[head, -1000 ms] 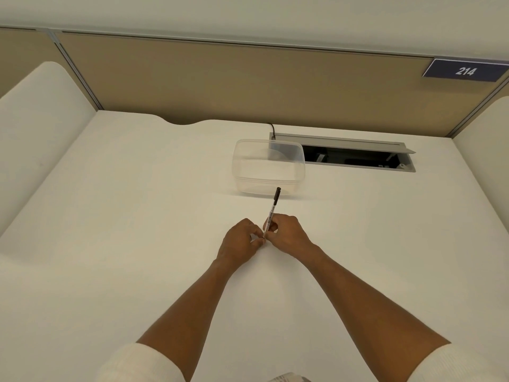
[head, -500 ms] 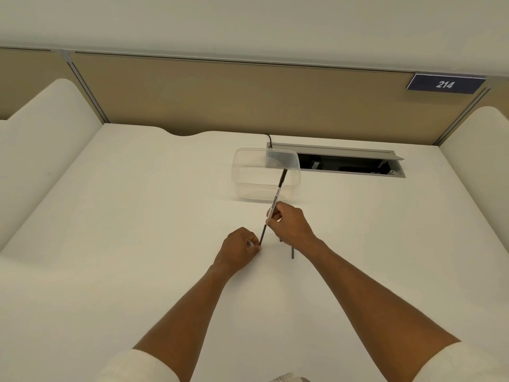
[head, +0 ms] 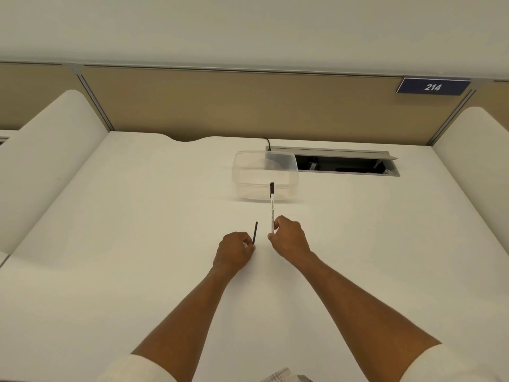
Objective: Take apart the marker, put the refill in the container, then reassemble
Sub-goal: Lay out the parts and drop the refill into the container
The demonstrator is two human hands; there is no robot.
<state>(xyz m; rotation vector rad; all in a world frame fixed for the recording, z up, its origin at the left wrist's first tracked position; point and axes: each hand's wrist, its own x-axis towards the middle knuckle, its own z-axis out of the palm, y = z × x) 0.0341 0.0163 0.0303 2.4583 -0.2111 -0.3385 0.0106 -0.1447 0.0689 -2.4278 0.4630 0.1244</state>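
The left hand (head: 234, 250) pinches the lower end of a thin black refill (head: 255, 232), its top tilted slightly away; the right hand (head: 289, 238) grips the white marker barrel (head: 272, 213), black tip up, just beside it; a clear plastic container (head: 242, 172) sits beyond on the white bench (head: 124, 230), near an open cable tray (head: 344, 164).

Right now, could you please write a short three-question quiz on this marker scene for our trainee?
1. True or false: the refill already lies in the container.
2. The right hand holds: A) the marker body B) a lid C) nothing.
3. Fill in: the left hand pinches the thin black ____.

Key: 1 false, the container looks empty; 2 A; 3 refill.
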